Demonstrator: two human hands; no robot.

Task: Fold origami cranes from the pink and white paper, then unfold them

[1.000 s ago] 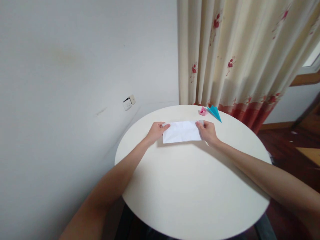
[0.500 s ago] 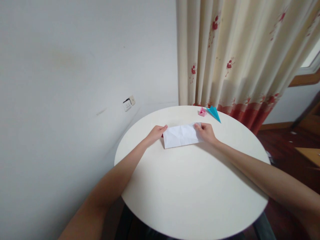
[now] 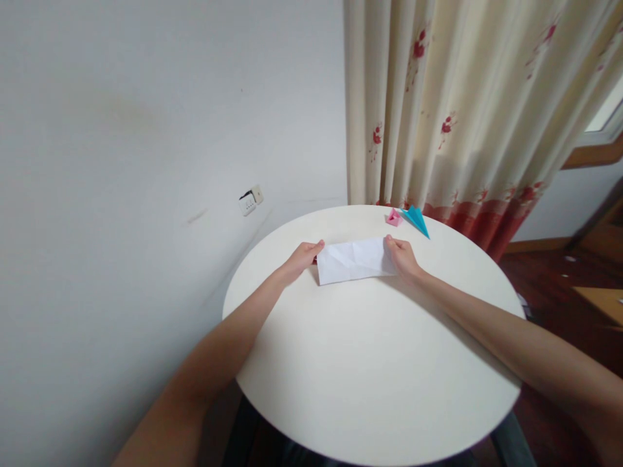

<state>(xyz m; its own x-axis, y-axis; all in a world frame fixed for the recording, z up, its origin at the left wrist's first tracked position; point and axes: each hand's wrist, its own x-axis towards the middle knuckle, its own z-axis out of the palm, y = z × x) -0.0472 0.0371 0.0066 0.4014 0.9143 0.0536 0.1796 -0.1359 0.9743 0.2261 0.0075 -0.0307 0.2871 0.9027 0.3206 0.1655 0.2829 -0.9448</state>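
A creased white sheet of paper (image 3: 356, 261), folded into a long strip, is stretched between my two hands over the far half of the round table. My left hand (image 3: 302, 257) closes on its left end, thumb on top; a bit of dark red shows under the fingers there, too small to name. At the right end my right hand (image 3: 403, 257) grips the paper, thumb near the upper corner. Fingers beneath the paper are hidden on both sides.
The white round table (image 3: 374, 363) stands against the wall. Near its far edge lie a small pink folded-paper piece (image 3: 394, 218) and a blue paper plane (image 3: 417, 222). A floral curtain (image 3: 452, 117) hangs behind them, and a wall socket (image 3: 248, 203) is at left.
My right thumb has slid right and slightly up, toward the paper's upper right corner. The paper's near edge has risen slightly. My left hand has barely moved.
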